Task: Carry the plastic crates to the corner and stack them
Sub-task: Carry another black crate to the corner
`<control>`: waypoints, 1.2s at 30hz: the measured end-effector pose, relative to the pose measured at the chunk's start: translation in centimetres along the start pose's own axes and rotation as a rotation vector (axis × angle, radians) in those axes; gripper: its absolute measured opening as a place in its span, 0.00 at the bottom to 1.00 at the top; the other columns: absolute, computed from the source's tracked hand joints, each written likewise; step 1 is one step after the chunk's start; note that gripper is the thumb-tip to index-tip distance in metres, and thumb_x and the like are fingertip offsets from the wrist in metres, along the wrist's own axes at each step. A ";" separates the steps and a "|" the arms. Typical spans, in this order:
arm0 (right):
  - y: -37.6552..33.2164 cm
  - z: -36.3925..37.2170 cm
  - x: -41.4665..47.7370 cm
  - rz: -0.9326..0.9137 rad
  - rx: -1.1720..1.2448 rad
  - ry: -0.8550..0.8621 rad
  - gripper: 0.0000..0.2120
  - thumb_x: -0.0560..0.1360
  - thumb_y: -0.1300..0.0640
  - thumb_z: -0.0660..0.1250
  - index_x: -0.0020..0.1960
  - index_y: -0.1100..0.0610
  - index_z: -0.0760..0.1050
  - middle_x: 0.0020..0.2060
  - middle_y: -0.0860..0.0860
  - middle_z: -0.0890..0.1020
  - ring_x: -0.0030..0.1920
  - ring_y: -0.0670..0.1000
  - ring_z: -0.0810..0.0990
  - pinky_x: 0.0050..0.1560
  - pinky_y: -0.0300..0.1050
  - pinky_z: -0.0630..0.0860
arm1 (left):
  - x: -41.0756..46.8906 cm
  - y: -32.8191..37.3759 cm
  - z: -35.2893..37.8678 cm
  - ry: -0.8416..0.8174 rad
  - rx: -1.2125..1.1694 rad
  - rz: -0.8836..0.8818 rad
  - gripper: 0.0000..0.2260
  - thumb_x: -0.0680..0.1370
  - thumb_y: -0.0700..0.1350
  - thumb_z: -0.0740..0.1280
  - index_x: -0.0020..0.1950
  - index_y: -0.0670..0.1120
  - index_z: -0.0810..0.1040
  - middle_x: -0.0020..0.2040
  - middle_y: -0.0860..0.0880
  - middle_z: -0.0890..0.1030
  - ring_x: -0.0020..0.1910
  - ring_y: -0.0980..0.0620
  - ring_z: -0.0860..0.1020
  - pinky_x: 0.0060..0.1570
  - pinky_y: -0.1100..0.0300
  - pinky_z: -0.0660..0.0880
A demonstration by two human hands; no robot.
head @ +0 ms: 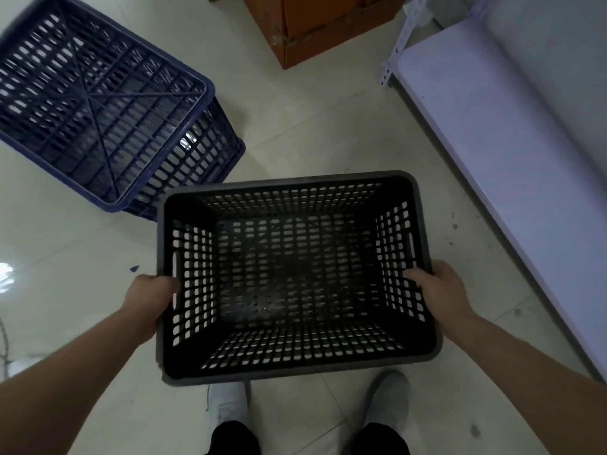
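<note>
The black crate (pixel 295 274) hangs level and empty over the floor (pixel 312 133), mouth up, in front of the person's shoes (pixel 228 405). Both grips are clenched on it: the left grip (pixel 152 302) wraps the rim of the left end wall and the right grip (pixel 440 293) wraps the rim of the right end wall, with fingers curled over onto the inner lattice. Each grasps just nearer the body than the handle slot in that wall. The crate's long axis therefore runs across the body, from one grip to the other.

The relation that matters is with the blue crate (pixel 98 103). It stands on the floor ahead and to the left, on the side of the left grip, and its nearest corner comes just beside the black crate's far left corner in this view. It sits askew, its edges running diagonal to the black crate's, with a ribbed lattice face turned up. That face looks like its base, though I cannot tell for sure.

To stack, I judge the load must swing forward and left and turn until the edges line up. The left grip leads, being nearer.

An orange box (pixel 315 24) stands farther ahead, and a white shelf (pixel 492 126) runs along the right — both well apart from the path
</note>
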State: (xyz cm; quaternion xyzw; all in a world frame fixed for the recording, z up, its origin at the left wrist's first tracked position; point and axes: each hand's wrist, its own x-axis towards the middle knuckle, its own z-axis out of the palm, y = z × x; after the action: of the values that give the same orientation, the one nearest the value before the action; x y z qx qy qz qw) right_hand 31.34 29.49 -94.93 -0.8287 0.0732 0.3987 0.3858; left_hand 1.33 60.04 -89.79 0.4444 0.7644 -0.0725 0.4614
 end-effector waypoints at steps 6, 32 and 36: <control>-2.1 2.2 1.3 -0.063 -0.017 -0.016 0.23 0.72 0.50 0.73 0.66 0.54 0.76 0.55 0.52 0.84 0.54 0.56 0.83 0.60 0.56 0.80 | 0.7 -1.8 -1.0 -0.039 -0.044 0.005 0.15 0.76 0.37 0.66 0.63 0.40 0.75 0.53 0.41 0.83 0.47 0.42 0.81 0.43 0.51 0.76; -15.3 -18.1 -30.5 0.048 0.288 0.398 0.15 0.75 0.48 0.68 0.46 0.61 0.75 0.33 0.55 0.77 0.33 0.55 0.74 0.34 0.47 0.71 | -27.0 11.9 -16.5 -0.245 0.023 0.449 0.02 0.72 0.35 0.65 0.43 0.39 0.73 0.28 0.45 0.74 0.24 0.48 0.73 0.25 0.61 0.71; -16.3 -21.9 -38.4 0.073 0.340 0.533 0.23 0.69 0.40 0.68 0.46 0.61 0.78 0.33 0.57 0.79 0.34 0.57 0.76 0.40 0.52 0.74 | -31.8 15.3 -18.6 -0.376 0.116 0.567 0.03 0.70 0.38 0.65 0.36 0.41 0.73 0.30 0.43 0.71 0.24 0.48 0.69 0.29 0.55 0.68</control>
State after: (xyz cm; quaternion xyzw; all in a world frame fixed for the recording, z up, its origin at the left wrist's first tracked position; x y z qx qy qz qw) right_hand 25.82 18.29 -49.53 -0.8246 0.2669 0.1633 0.4714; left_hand 6.55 59.38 -50.22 0.6436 0.5066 -0.0652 0.5699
